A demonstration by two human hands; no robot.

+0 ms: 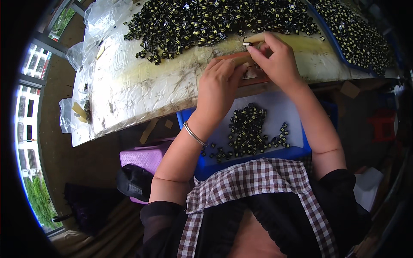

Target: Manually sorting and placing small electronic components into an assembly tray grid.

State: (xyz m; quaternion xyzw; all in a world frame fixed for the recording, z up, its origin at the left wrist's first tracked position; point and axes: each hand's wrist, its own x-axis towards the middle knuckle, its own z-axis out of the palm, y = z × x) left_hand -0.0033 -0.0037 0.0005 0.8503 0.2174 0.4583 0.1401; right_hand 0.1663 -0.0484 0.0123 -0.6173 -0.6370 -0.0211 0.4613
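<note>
My right hand (279,60) pinches a small dark component with a pale face (247,44) between thumb and forefinger, just above the tabletop. A tan covering sits on that forefinger. Lower and to the left, my left hand (217,84) is closed, its fingertips pressed together at a reddish-brown block (257,80) by the table's near edge. Thin pale lines show on the block beside my left fingertips; whatever they grip is hidden. Beyond both hands spreads a large heap of small black-and-yellow components (206,23).
Below the table edge, a blue tray (307,148) with a white lining holds more such components (247,129). Another blue-edged tray (333,43) full of them stands at the far right. Clear plastic (103,17) lies at the far left; a purple basket (140,157) sits lower left.
</note>
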